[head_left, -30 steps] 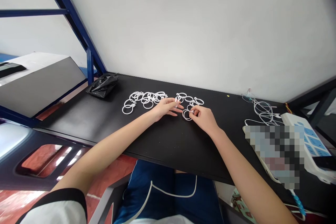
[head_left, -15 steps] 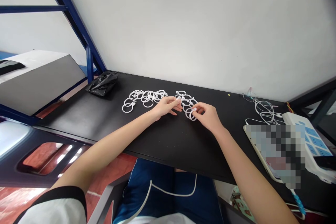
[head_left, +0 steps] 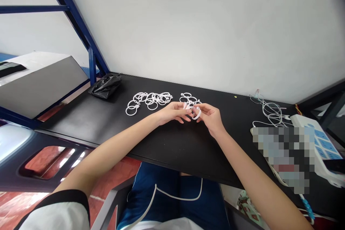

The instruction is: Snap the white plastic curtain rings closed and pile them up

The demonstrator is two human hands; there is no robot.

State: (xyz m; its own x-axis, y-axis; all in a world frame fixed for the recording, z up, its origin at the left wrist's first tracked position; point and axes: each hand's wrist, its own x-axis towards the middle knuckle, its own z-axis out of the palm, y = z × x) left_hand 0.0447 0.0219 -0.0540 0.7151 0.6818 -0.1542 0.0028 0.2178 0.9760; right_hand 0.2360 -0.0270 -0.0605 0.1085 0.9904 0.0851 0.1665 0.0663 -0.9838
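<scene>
My right hand (head_left: pixel 211 118) pinches a white curtain ring (head_left: pixel 197 114) with a small eyelet, tilted up off the table. Right beside it, my left hand (head_left: pixel 174 112) is closed on a small white piece (head_left: pixel 188 106), perhaps another ring; the fingers hide most of it. The two hands nearly meet at the fingertips. Behind them a loose group of white rings (head_left: pixel 185 95) lies on the black table (head_left: pixel 172 143), partly covered by my fingers. To the left of my left hand lies a bigger cluster of white rings (head_left: pixel 152 101).
A crumpled black plastic bag (head_left: pixel 105 86) lies at the table's left end. On the right are a blurred-out phone (head_left: pixel 280 158), a white power strip (head_left: pixel 318 140) and tangled white cables (head_left: pixel 271 109). A white wall (head_left: pixel 202 36) rises behind the table.
My right hand has lifted a ring from the right-hand group and brought it left to my left hand. The left hand has shifted slightly to the right. The left cluster is unchanged.
</scene>
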